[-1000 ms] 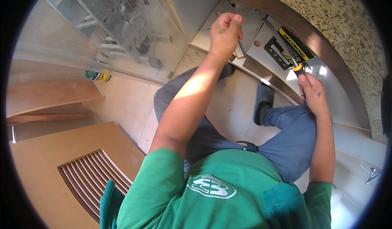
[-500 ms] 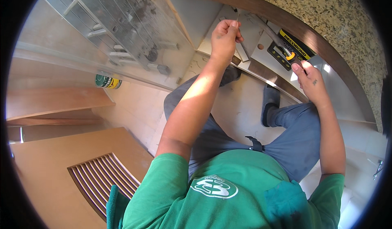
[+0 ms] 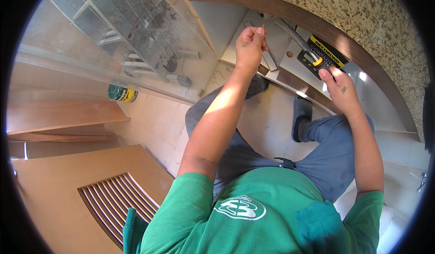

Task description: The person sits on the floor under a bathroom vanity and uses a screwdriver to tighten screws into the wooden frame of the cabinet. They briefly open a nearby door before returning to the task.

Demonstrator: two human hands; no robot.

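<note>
My right hand [image 3: 340, 88] is wrapped round the black and orange handle of a screwdriver [image 3: 319, 62]. Its long metal shaft runs up and left, below the brown counter edge, and the tip comes near my left fingertips. My left hand [image 3: 252, 45] has thumb and fingers pinched on a small thin piece [image 3: 264, 24], too small to name. Whether the shaft's tip touches that piece I cannot tell. Behind the screwdriver sits a black and yellow can [image 3: 327, 50] inside the open cabinet. A pale strip [image 3: 270, 61] lies on the cabinet floor beside my left hand.
Above is a speckled stone countertop [image 3: 362, 18] with a curved brown edge [image 3: 290, 4]. A glass panel [image 3: 149, 63] stands left, with a metal ladder [image 3: 113, 27] behind it. A green and yellow can [image 3: 122, 93] and a louvred wooden door [image 3: 54, 177] are at left.
The screwdriver and my right hand have shifted slightly left and down. My left hand keeps its pinch, a little lower. The whole view has shifted slightly.
</note>
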